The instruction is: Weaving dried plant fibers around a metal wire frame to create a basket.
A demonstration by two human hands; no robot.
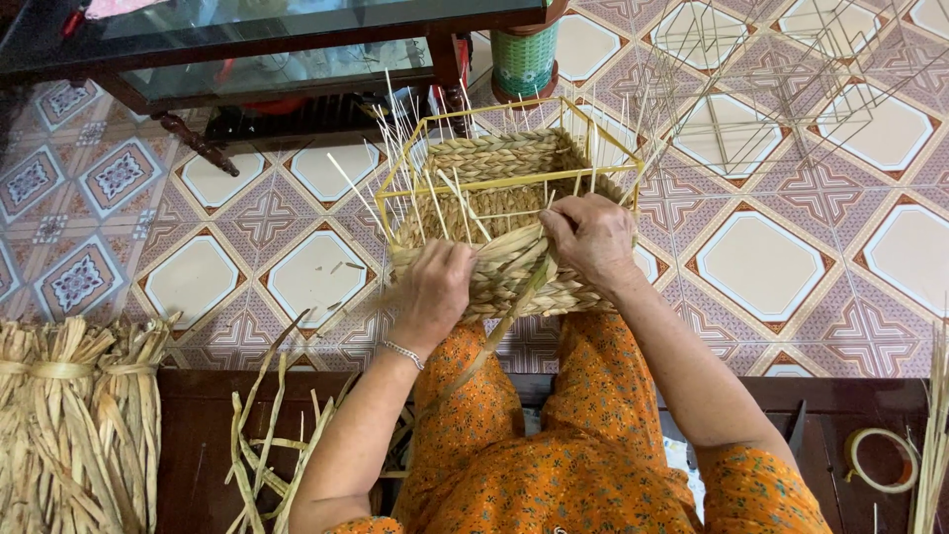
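**Weaving held against the lap**

Head view: half-woven straw basket on a yellow wire frame (504,213), resting on the knees over patterned floor tiles (761,262). Left hand (432,292) curled shut around the woven rim, steadying it; right hand (591,237) pinching a flat straw strand (514,307), keeping tension. Stiff upright stakes (415,148) crowding the edge; bundled dried straw (74,415) lying well apart, left.

Woven straw on thin metal

Basket (499,222): rough, matt plaited fibre on a yellow-coated wire frame (593,129); dried reed bundles (74,415) coarse and dull; floor tiles (761,262) smooth, faintly glossy; trousers (583,435) soft printed cloth.
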